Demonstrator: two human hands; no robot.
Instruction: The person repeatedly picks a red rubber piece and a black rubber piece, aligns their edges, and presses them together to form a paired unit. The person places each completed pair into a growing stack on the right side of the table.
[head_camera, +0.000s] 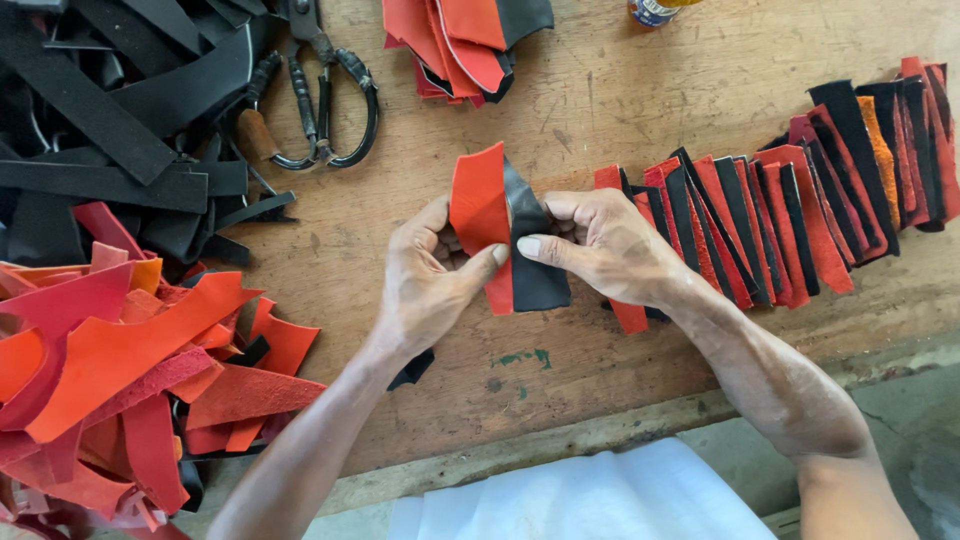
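Hands meet at the middle of my view: my left hand (430, 285) pinches the red leather piece (480, 215), my right hand (600, 240) pinches the black leather piece (532, 255), each clamped between thumb and fingers. I judge the two are held edge to edge, upright above the wooden bench (600, 100), so their curved edges line up. At 3 o'clock a row of paired red-and-black pieces (790, 195) lies overlapped like shingles. At 8 o'clock sits a heap of orange and red offcuts (130, 370), suede-rough underneath; at 10 o'clock black strips (110, 120), flat and matte. Scissors (320, 90) rest at 11 o'clock.
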